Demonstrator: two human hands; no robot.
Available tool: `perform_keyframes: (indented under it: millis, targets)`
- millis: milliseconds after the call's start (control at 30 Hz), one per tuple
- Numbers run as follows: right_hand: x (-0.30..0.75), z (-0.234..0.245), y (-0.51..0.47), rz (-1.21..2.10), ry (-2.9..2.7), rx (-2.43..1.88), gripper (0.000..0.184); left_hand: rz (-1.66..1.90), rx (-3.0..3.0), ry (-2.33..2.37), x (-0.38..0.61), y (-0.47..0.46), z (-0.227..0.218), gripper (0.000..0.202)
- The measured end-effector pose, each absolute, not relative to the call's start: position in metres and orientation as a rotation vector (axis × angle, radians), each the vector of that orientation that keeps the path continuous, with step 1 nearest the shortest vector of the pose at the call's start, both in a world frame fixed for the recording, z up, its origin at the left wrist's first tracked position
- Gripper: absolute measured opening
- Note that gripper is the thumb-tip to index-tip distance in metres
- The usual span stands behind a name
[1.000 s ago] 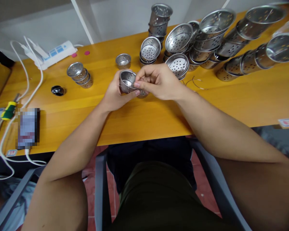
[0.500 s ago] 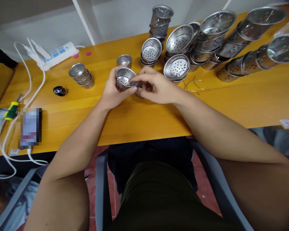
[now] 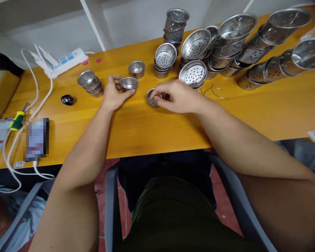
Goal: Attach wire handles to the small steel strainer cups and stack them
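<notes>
My left hand [image 3: 114,92] curls its thumb and fingers around a small perforated metal cup [image 3: 129,83] at table level. Over a second low perforated cup [image 3: 150,99], a little to the right, is my right hand [image 3: 170,96]. Its thumb and forefinger are pinched together at that cup's opening. Whatever lies between those fingertips is hidden. Just behind the left hand's cup stands another small metal cup [image 3: 137,69], untouched. A few thin bent wires [image 3: 216,91] lie to the right of my right hand.
Stacked perforated cups [image 3: 193,75] of several sizes crowd the back right. A short cup stack [image 3: 90,82] and a dark shiny round object [image 3: 68,100] sit left. Farther left are a power strip [image 3: 68,63], white cables, a screwdriver [image 3: 17,121] and a phone [image 3: 36,138].
My left hand has moved left and down with its cup, away from my right hand. My right hand has left that cup's rim and is now at the second cup's opening.
</notes>
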State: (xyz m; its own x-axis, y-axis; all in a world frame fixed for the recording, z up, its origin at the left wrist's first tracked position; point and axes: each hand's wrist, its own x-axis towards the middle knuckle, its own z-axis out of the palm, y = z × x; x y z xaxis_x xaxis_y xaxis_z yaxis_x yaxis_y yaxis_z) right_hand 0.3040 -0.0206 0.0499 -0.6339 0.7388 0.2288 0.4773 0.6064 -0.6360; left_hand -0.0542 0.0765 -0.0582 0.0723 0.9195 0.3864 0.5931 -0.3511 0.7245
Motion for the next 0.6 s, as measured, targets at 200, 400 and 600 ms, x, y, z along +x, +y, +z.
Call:
perform_keyframes:
  millis: [200, 400, 600]
  targets:
    - [0.307, 0.051, -0.022, 0.728, -2.291, -0.926, 0.017, 1.289, 1.928, 1.603, -0.051, 0.089, -0.067, 0.088]
    - [0.335, 0.073, -0.033, 0.526, -2.055, -0.911, 0.022, 1.253, 1.858, 1.472, -0.046, 0.094, -0.071, 0.074]
    - [0.378, 0.101, -0.045, 0.375, -1.793, -1.103, 0.024, 1.26, 2.015, 1.315, -0.022, 0.055, -0.035, 0.079]
